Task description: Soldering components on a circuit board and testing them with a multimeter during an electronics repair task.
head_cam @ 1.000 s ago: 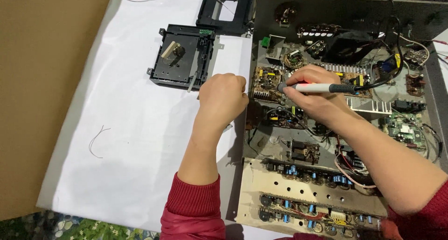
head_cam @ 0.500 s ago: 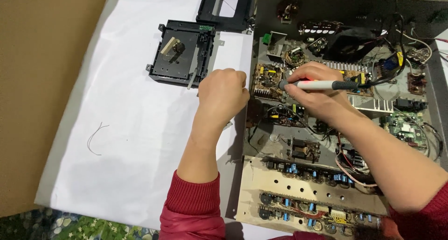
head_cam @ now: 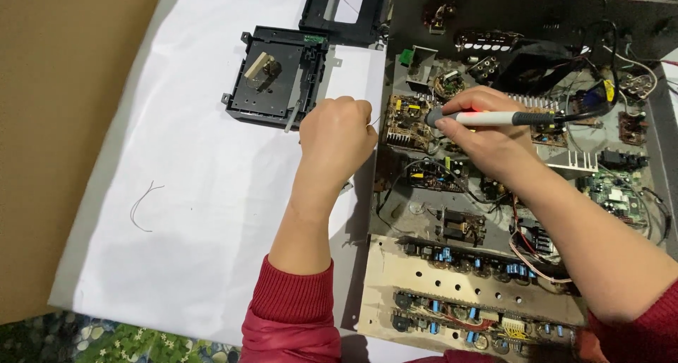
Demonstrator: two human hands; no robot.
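Observation:
My right hand (head_cam: 487, 133) grips a white and grey soldering iron (head_cam: 484, 117) with a red light on its body, held level, tip pointing left over a small brown circuit board (head_cam: 406, 123) inside an open metal chassis (head_cam: 494, 186). My left hand (head_cam: 337, 133) is closed, pinching a thin strand of wire (head_cam: 373, 124) at the chassis's left edge, close to the iron's tip. Both sleeves are red.
A black plastic drive mechanism (head_cam: 277, 77) lies on white paper (head_cam: 191, 193) left of the chassis, a black frame (head_cam: 346, 10) behind it. A loose bent wire (head_cam: 141, 206) lies on the paper. Brown cardboard (head_cam: 56, 123) borders the left. The chassis holds several boards, cables and capacitors.
Both hands have stayed almost still; the iron's tip remains over the same small board.

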